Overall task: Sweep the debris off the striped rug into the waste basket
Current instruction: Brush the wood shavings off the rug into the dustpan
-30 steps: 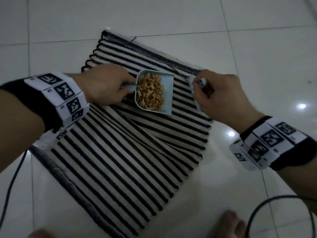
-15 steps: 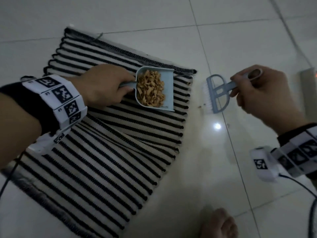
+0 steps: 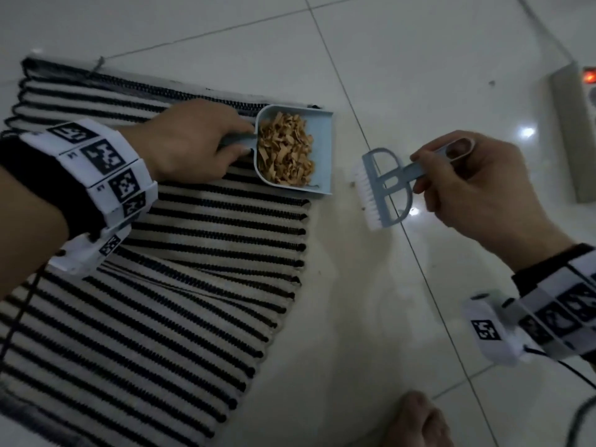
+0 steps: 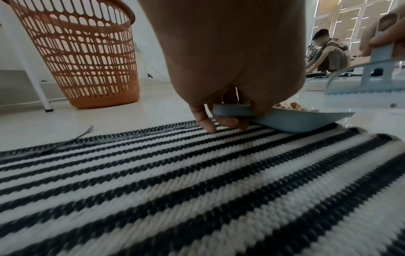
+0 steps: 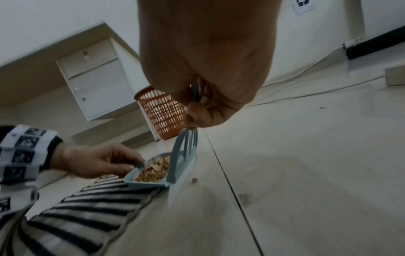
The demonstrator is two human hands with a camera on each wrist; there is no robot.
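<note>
A black-and-white striped rug [image 3: 167,285] lies on the tiled floor. My left hand [image 3: 193,143] grips the handle of a light blue dustpan [image 3: 317,156] at the rug's far right corner; the pan holds a heap of tan debris [image 3: 285,153]. My right hand [image 3: 467,175] holds a blue hand brush [image 3: 383,185] by its handle, bristles down on the floor just right of the pan. A few crumbs [image 5: 194,180] lie on the tile by the brush. The orange waste basket [image 4: 83,57] stands beyond the rug to the left, also seen as the basket [image 5: 162,114] in the right wrist view.
A power strip [image 3: 577,130] with a lit red switch lies on the floor at the far right, with cables running from it. A white cabinet [image 5: 96,84] stands behind the basket. My bare foot [image 3: 419,421] is at the bottom edge. Another person [image 4: 328,52] crouches far off.
My right hand carried the brush off the rug to the floor on the right. The left hand slid the dustpan toward the rug's right edge. The head view swung right.
</note>
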